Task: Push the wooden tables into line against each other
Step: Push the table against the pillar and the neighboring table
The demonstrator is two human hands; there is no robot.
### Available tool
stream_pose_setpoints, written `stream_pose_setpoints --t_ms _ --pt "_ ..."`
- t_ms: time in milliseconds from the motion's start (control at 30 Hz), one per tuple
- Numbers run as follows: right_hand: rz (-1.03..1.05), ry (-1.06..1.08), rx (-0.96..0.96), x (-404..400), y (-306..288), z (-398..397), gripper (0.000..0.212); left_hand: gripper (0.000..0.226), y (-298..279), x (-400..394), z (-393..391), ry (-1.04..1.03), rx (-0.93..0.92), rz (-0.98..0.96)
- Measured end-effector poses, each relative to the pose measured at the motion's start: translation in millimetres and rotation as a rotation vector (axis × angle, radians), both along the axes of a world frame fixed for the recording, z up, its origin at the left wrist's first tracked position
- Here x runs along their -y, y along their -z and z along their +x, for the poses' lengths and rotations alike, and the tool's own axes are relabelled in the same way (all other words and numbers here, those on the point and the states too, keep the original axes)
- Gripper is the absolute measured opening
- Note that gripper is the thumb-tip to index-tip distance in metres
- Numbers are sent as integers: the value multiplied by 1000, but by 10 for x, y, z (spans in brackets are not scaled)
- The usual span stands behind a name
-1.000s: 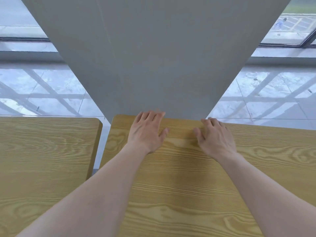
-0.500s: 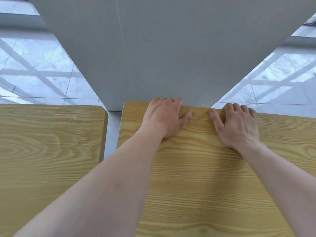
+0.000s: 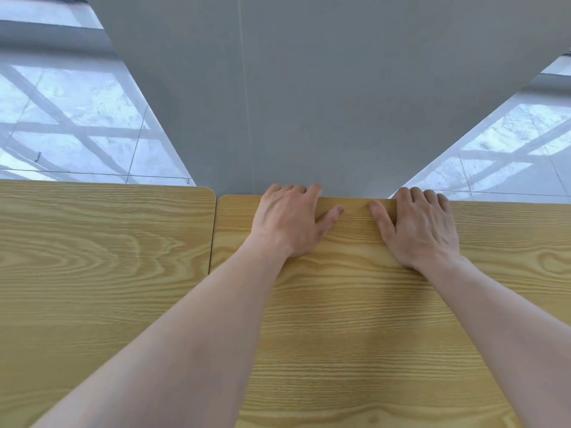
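Two light wooden tables with rounded corners stand side by side. The left table [image 3: 92, 257] fills the left of the view. On the right table [image 3: 340, 319], both of my hands rest at the far edge. My left hand [image 3: 289, 222] and my right hand [image 3: 421, 230] lie palm down, fingers curled over that edge and thumbs on top. Only a thin dark seam separates the two tables. The right table's far edge sits slightly nearer to me than the left table's.
A wide grey pillar [image 3: 309, 103] rises directly behind the right table's far edge, close to my fingers. Glossy pale floor tiles [image 3: 77, 118] show on both sides of the pillar.
The gap between the tables has closed from a wide strip of floor to a thin seam. The right table slid left and my fingers moved over its far edge.
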State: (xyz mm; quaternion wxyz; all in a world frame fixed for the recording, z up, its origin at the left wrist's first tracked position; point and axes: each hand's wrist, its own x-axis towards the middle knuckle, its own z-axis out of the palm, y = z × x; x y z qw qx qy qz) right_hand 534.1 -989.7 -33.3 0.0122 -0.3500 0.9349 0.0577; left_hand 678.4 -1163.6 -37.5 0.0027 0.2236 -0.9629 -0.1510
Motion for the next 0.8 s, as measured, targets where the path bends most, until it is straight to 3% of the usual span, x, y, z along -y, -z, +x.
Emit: stream_pose_setpoints --t_ms 267,400,567,800 --pt "-41 -5 -33 -68 23 12 76 46 7 -41 -3 -4 13 -33" --pt "-52 24 23 -144 -44 82 77 57 -25 -114 15 -7 18 -28" --pt "-162 -58 96 -294 -268 558 64 61 -132 -298 318 -68 -98 -109" --pt "-207 -52 144 -791 -384 1364 56 61 -332 -800 1172 -155 -90 -62"
